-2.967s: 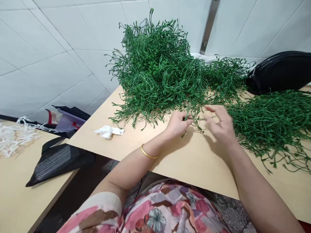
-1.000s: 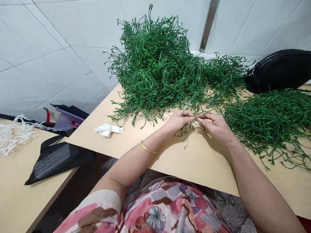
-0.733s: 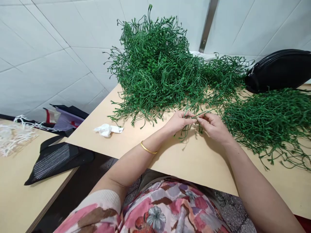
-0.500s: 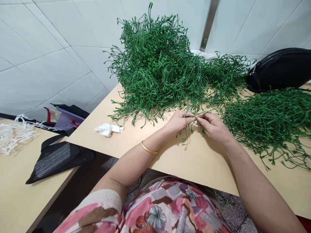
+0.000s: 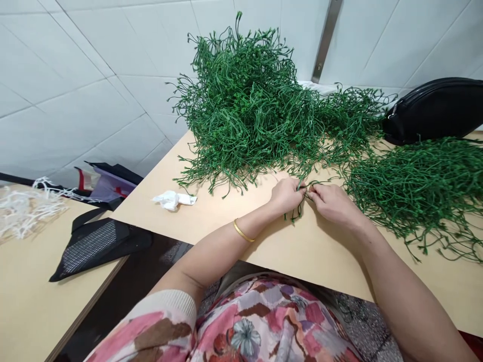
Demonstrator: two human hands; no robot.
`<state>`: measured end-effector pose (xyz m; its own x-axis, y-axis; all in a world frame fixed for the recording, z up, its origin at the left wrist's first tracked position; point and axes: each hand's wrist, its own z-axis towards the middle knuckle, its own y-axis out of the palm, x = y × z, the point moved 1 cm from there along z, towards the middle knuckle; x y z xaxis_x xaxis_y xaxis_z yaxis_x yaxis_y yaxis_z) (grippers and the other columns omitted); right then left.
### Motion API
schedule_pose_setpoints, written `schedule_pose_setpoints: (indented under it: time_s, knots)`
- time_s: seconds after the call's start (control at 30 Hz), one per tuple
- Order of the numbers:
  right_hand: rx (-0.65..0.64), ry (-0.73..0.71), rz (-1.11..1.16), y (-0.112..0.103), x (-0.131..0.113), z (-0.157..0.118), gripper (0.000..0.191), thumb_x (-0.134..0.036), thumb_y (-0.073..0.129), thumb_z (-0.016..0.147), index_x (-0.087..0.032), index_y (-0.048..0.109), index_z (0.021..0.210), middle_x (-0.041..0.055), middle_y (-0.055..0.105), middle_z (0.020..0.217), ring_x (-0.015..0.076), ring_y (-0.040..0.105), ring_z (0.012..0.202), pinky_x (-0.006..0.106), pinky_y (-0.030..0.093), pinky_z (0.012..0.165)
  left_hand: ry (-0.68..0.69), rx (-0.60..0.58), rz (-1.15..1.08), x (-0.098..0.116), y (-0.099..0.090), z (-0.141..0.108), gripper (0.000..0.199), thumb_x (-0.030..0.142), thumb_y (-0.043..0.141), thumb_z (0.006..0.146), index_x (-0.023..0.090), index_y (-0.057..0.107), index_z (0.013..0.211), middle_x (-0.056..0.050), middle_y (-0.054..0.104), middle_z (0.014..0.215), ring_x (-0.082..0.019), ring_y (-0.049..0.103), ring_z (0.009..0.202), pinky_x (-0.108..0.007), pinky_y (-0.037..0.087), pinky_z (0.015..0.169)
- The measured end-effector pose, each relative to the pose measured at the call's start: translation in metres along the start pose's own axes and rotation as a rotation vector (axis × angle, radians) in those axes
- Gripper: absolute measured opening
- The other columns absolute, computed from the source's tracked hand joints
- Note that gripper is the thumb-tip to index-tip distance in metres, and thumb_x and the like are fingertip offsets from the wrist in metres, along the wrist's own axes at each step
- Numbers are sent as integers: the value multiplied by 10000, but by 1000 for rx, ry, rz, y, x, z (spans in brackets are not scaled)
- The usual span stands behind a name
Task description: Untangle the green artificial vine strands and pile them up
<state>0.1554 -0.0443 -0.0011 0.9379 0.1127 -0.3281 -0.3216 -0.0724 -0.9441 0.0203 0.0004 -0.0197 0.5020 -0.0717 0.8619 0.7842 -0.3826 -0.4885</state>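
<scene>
Above the light wooden table, my left hand is closed round thin green plastic stems, whose tips dangle below the fingers. My right hand, just beside it, pinches part of the same stems; the fingertips of the two hands nearly meet. Where exactly the stems cross is hidden by the fingers. Behind my hands rises a big tangled heap of green plastic stems with small budded ends. To the right of my right hand lies a second, flatter pile of such stems.
A black bag stands at the back right against the tiled wall. A crumpled white tissue lies on the left of the table. Further left, a second table bears white netting and a black mesh item.
My left hand has turned over and closed more round the stems, and fewer tips hang below. My right hand has shifted slightly downward. The view has moved a little.
</scene>
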Motion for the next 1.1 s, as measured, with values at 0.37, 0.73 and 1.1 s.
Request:
schedule_pose_setpoints:
  time_s: [0.37,0.73,1.1]
  knots:
    - [-106,-152,354,-3,16,5,244,-344,437,788,-177,539,642,14,530,613,134,446,590,260,335,569,159,40,333,3,4,-11,206,268,455,796,202,576,643,-22,549,597,-170,525,640,-273,347,627]
    - [152,-82,634,12,11,11,172,-324,451,837,-197,480,725,-20,495,602,120,444,575,260,349,572,76,-167,-496,-5,-11,2,233,271,542,790,163,435,613,65,343,487,-35,228,408,-213,164,421]
    - [122,-105,640,6,10,10,172,-320,476,825,-182,537,743,-15,462,624,116,388,575,266,313,556,27,-184,-482,-7,-9,3,151,203,641,653,140,504,635,54,410,535,-31,304,460,-202,209,461]
